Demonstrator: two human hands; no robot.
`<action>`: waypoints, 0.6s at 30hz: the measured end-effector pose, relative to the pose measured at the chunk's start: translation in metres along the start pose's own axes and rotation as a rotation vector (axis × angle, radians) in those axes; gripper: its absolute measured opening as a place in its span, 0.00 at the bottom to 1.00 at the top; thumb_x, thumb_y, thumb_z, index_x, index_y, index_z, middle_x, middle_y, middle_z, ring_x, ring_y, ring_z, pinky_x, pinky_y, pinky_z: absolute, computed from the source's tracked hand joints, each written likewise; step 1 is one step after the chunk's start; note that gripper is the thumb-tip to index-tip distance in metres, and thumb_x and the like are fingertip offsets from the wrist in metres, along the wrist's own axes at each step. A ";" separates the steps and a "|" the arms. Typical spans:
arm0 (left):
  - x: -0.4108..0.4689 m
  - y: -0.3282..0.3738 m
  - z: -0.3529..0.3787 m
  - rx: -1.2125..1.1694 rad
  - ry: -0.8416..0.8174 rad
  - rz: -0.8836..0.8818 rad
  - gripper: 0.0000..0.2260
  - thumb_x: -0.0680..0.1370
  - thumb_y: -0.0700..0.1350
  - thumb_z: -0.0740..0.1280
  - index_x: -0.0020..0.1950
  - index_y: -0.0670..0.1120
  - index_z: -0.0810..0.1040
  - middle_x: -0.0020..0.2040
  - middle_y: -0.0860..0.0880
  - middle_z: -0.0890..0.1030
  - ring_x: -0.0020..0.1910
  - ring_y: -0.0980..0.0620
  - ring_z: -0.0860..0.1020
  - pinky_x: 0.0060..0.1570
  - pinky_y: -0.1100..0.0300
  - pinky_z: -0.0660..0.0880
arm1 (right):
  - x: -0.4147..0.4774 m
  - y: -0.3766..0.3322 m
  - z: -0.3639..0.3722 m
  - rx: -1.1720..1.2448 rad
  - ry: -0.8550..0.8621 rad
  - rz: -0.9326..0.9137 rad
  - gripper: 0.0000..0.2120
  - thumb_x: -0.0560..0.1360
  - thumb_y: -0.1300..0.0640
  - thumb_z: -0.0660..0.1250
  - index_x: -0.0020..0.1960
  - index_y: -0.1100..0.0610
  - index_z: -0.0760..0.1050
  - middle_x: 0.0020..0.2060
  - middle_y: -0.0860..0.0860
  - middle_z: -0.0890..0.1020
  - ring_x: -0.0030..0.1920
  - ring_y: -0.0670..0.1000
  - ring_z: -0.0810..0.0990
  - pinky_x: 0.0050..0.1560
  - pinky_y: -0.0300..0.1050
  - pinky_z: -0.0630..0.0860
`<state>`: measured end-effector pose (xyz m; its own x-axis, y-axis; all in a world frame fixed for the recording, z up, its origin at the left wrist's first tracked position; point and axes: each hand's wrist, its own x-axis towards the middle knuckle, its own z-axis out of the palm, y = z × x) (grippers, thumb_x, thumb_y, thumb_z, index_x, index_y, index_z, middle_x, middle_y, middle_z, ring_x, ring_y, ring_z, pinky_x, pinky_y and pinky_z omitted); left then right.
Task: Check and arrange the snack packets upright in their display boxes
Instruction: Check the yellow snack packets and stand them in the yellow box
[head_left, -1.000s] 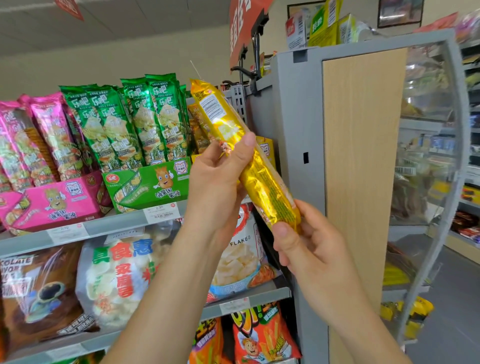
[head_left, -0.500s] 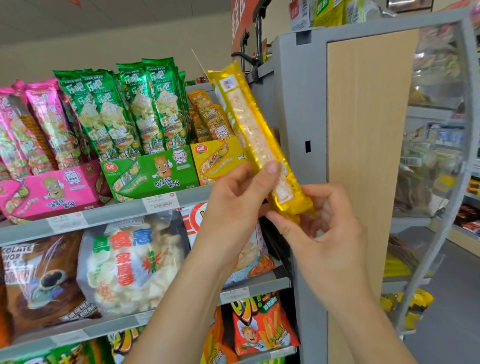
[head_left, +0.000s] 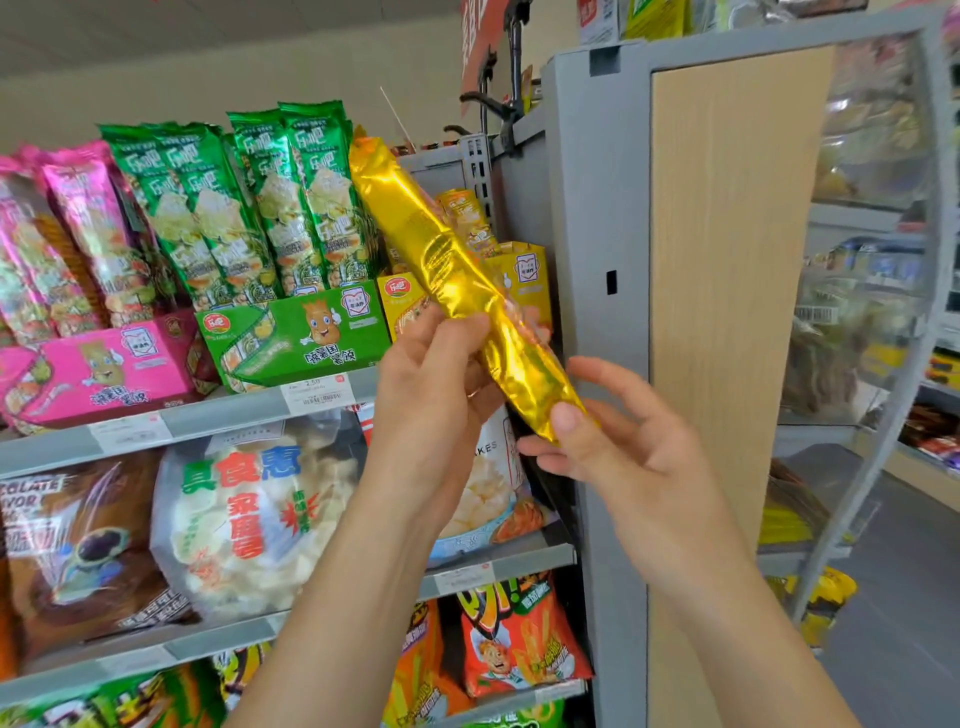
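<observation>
Both hands hold one long gold packet (head_left: 457, 291) up in front of the top shelf (head_left: 182, 421), tilted, top end leaning left over the green packets (head_left: 249, 208), bottom end low right. Left hand (head_left: 436, 384) grips its middle from behind, fingers wrapped round the front. Right hand (head_left: 608, 441) pinches the bottom end with the thumb on top; other fingers spread loose. Side facing camera is plain shiny foil, no print readable.

Behind it the yellow box (head_left: 524, 291) sits at the right end of the shelf, touching the grey end panel (head_left: 582, 208); red oval logo on its front, a few yellow packets (head_left: 467, 218) upright inside. Green box (head_left: 296, 332) next left: potato cartoon, red logo, Chinese lettering; green packets stand upright in it. Pink box (head_left: 98, 369) further left with pink packets (head_left: 78, 234), leaning a bit.

Price tag (head_left: 317, 392) under the green box reads 2.50. Shelf below: brown bag (head_left: 67, 545) with "COLATE", partly cut off; clear bag (head_left: 244, 519) with green and red Chinese characters; bag (head_left: 488, 483) behind the left wrist showing "AKES". Lowest shelf: orange-red fries bag (head_left: 519, 639). Red hanging sign (head_left: 478, 36) up top, writing not readable.
</observation>
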<state>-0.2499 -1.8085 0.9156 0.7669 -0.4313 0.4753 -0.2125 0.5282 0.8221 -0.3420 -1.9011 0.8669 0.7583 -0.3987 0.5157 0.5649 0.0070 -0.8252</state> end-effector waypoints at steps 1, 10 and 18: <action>0.001 0.002 0.001 -0.009 0.018 -0.004 0.07 0.79 0.44 0.64 0.53 0.42 0.78 0.49 0.44 0.85 0.45 0.48 0.83 0.43 0.53 0.80 | -0.001 0.001 0.000 -0.051 0.015 -0.036 0.21 0.69 0.49 0.71 0.61 0.46 0.75 0.49 0.43 0.86 0.48 0.45 0.85 0.45 0.33 0.79; 0.021 0.018 0.005 -0.302 0.188 -0.040 0.11 0.82 0.54 0.61 0.47 0.47 0.76 0.33 0.49 0.75 0.29 0.53 0.73 0.31 0.61 0.73 | -0.014 0.027 0.007 -0.795 0.177 -0.330 0.25 0.69 0.53 0.77 0.59 0.41 0.68 0.49 0.37 0.76 0.53 0.30 0.72 0.51 0.19 0.66; 0.023 0.011 0.004 -0.244 -0.007 -0.106 0.13 0.78 0.51 0.64 0.54 0.43 0.68 0.35 0.47 0.76 0.27 0.53 0.74 0.28 0.62 0.74 | -0.010 0.017 0.005 -0.065 -0.202 0.079 0.21 0.71 0.36 0.69 0.62 0.38 0.70 0.54 0.43 0.83 0.50 0.48 0.84 0.45 0.39 0.80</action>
<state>-0.2376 -1.8155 0.9370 0.7725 -0.4982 0.3938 0.0218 0.6406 0.7675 -0.3389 -1.8924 0.8488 0.8530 -0.2076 0.4788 0.4835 -0.0309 -0.8748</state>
